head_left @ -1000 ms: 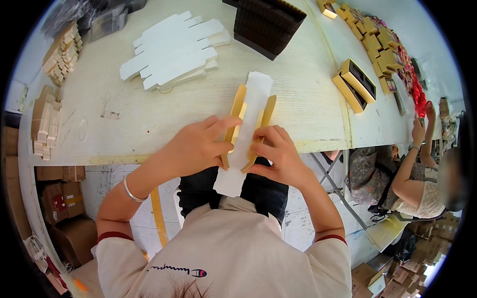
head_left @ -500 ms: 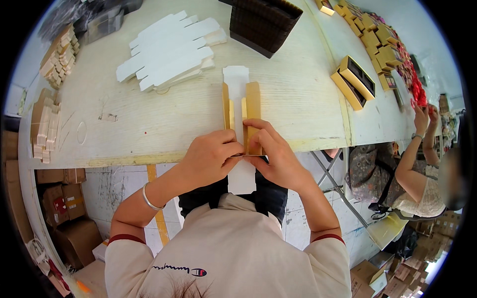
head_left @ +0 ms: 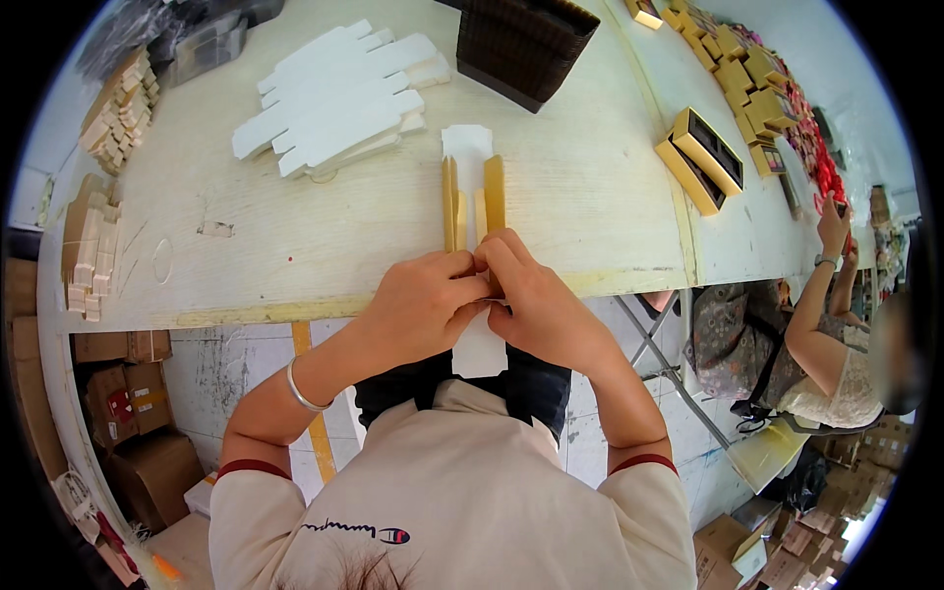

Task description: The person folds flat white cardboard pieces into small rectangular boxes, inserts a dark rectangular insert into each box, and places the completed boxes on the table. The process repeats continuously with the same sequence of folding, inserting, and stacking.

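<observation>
A partly folded cardboard box [head_left: 496, 187], gold outside and white inside, lies at the table's front edge with its long sides raised. Its white far flap lies flat on the table, while the near flap hangs past the edge above my lap. My left hand [head_left: 430, 298] pinches the near left corner of the box. On the near right corner, my right hand [head_left: 531, 300] is closed, its fingers meeting those of my left. The fingertips hide the corner folds between them.
A stack of flat white box blanks [head_left: 339, 98] lies beyond my left hand. Dark brown plastic trays [head_left: 526, 49] stand at the back. Gold boxes with dark inserts [head_left: 700, 162] sit to the right. A co-worker's hand [head_left: 834, 224] is at the far right, by red material.
My right hand has moved left and closed in toward my left hand. The right side of the box has come more upright and inward.
</observation>
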A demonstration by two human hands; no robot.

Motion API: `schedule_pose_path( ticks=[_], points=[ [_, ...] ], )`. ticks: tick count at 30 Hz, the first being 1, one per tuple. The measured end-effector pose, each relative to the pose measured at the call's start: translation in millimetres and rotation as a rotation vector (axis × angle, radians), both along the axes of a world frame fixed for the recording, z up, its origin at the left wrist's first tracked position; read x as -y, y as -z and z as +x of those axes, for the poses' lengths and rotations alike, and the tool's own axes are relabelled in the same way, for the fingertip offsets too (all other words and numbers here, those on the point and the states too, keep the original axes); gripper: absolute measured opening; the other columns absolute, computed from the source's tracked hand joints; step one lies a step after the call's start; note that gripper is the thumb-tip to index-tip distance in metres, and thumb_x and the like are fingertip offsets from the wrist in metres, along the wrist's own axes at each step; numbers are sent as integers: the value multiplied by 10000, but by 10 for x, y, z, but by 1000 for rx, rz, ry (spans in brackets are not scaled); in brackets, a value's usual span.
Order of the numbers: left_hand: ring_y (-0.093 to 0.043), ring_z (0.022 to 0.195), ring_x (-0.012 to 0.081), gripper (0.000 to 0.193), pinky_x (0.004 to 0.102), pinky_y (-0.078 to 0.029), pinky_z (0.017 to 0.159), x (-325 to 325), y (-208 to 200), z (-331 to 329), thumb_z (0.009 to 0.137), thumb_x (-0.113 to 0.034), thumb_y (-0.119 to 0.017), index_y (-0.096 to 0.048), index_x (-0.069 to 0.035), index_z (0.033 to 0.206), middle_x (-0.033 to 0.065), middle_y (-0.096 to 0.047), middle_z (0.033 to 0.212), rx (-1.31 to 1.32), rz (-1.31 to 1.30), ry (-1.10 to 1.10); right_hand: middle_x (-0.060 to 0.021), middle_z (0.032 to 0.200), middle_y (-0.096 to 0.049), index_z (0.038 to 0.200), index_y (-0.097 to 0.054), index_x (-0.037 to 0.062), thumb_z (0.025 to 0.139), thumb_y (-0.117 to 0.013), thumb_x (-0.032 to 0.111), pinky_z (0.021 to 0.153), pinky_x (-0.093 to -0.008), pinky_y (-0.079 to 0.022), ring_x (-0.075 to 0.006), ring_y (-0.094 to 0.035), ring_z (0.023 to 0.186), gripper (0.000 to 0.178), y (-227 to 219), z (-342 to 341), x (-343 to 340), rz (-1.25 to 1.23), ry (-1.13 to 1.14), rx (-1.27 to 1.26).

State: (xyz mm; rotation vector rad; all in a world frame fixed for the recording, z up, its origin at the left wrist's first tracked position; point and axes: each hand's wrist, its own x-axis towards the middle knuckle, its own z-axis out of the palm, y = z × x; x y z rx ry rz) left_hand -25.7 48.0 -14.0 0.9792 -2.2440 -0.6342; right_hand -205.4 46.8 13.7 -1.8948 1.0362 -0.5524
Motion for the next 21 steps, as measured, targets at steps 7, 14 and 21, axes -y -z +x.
schedule_pose_path(
  ticks=[7, 14, 21],
  points=[
    [-585, 651, 235, 104, 333, -470, 557, 26, -50, 70, 724, -48, -723, -690, -45, 822, 65, -573, 766, -2, 166, 34, -179, 1402, -419, 1283, -504, 26, 660, -590, -117, 793, -381, -487, -331, -584, 993, 644, 11, -323, -305, -575, -128, -218],
    [-566, 662, 215, 164, 297, -475, 594, 94, -126, 134, 820, -75, -671, -644, -15, 970, 89, -577, 855, -97, 386, 151, -164, 1035, -626, 1102, -618, 1, 664, -679, -81, 704, -376, -492, -320, -604, 842, 450, 451, -198, -317, -606, 93, 190],
    [-540, 695, 260, 241, 340, -462, 660, 4, -109, 105, 910, -148, -601, -530, -5, 1091, 128, -572, 960, -183, 428, 58, -121, 995, -583, 1102, -589, 26, 801, -669, -65, 634, -302, -481, -207, -536, 670, 324, 482, 57, -235, 10, 443, 637]
  ],
)
